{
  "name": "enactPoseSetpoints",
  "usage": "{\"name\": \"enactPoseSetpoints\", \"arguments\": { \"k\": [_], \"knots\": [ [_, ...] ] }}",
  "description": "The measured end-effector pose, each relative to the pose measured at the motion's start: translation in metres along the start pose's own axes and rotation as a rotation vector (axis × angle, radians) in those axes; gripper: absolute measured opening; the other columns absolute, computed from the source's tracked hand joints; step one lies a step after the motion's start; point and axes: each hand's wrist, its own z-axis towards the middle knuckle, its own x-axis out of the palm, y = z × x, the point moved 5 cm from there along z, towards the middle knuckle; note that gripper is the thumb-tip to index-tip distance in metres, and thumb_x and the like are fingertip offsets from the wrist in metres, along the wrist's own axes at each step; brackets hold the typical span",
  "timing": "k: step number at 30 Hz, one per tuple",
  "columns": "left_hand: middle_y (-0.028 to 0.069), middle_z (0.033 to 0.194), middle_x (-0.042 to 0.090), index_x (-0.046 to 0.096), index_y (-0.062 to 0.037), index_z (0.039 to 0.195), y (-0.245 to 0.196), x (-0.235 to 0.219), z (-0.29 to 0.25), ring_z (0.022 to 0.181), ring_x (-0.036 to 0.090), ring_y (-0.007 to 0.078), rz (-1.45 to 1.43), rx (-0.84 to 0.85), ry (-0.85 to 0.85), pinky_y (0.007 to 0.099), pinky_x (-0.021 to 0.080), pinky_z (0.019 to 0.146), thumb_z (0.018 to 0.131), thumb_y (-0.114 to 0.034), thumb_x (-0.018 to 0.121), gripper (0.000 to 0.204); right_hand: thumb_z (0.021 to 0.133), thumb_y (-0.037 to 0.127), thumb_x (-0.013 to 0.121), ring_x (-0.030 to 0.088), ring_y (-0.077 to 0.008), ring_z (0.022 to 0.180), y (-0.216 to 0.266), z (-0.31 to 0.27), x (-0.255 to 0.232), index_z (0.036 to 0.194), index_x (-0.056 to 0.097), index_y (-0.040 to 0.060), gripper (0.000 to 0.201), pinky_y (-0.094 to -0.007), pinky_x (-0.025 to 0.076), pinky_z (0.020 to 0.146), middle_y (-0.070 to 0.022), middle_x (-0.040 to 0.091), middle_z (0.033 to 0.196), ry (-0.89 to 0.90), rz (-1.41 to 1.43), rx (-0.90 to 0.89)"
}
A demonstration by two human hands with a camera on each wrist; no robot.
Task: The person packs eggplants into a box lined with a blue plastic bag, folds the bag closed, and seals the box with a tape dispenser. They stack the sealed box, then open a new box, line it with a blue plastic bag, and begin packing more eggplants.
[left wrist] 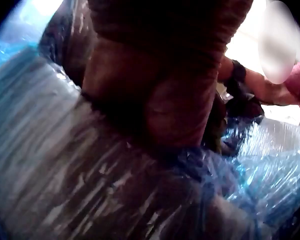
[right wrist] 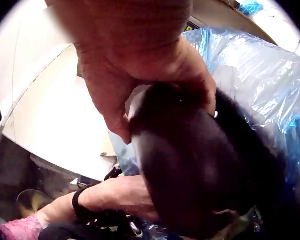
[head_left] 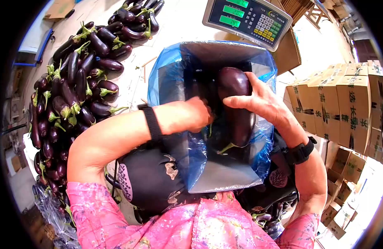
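Observation:
A box lined with a blue plastic bag (head_left: pixel 218 178) sits in front of the person. The right hand (head_left: pixel 268 101) grips a large dark eggplant (head_left: pixel 233 81) at the box's right side, thumb on its near face and fingers round its far side. Below that lies another eggplant (head_left: pixel 240 126) with its green stem toward the person. The left hand (head_left: pixel 195 114) reaches into the box from the left; its fingers are hidden. In the left wrist view the left hand (left wrist: pixel 150 95) is dark against the plastic liner (left wrist: pixel 90 165). The right wrist view shows the right hand (right wrist: pixel 145 65) over the held eggplant (right wrist: pixel 185 155).
A big heap of eggplants (head_left: pixel 81 79) covers the left side. A digital scale (head_left: pixel 249 20) with lit green displays stands beyond the box. Stacked cartons (head_left: pixel 338 108) fill the right side, and the person's knee (head_left: pixel 150 178) is left of the box.

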Motion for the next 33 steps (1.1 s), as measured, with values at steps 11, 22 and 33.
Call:
{"name": "enactPoseSetpoints", "arguments": {
  "k": [11, 22, 33],
  "knots": [
    [0.0123, 0.099, 0.074, 0.075, -0.0096, 0.102, 0.004, -0.001, 0.045, 0.092, 0.071, 0.0337, 0.1, -0.094, 0.156, 0.0433, 0.057, 0.08, 0.078, -0.016, 0.071, 0.025, 0.066, 0.058, 0.079, 0.064, -0.0383, 0.11, -0.01, 0.006, -0.008, 0.139, 0.047, -0.0029, 0.101, -0.0425, 0.049, 0.098, -0.0245, 0.066, 0.119, -0.033, -0.187, 0.042],
    [0.0154, 0.099, 0.074, 0.075, -0.0073, 0.101, 0.012, -0.017, 0.046, 0.092, 0.071, 0.0365, 0.039, -0.182, 0.275, 0.0445, 0.057, 0.077, 0.079, -0.015, 0.07, 0.023, 0.073, 0.048, 0.077, 0.059, -0.0463, 0.118, -0.007, 0.008, 0.022, 0.145, 0.031, -0.0141, 0.105, -0.0458, 0.047, 0.102, -0.0378, 0.056, 0.128, -0.13, -0.414, -0.031],
    [0.0178, 0.112, 0.071, 0.063, 0.0029, 0.122, 0.033, -0.104, -0.037, 0.106, 0.068, 0.0294, -0.975, -0.326, 0.129, 0.039, 0.054, 0.091, 0.072, -0.036, 0.083, 0.067, 0.07, 0.046, 0.082, 0.068, -0.0404, 0.103, 0.007, 0.003, 0.011, 0.136, 0.038, -0.0122, 0.099, -0.0414, 0.055, 0.09, -0.0316, 0.065, 0.111, -0.161, -0.076, -0.002]
  ]
}}
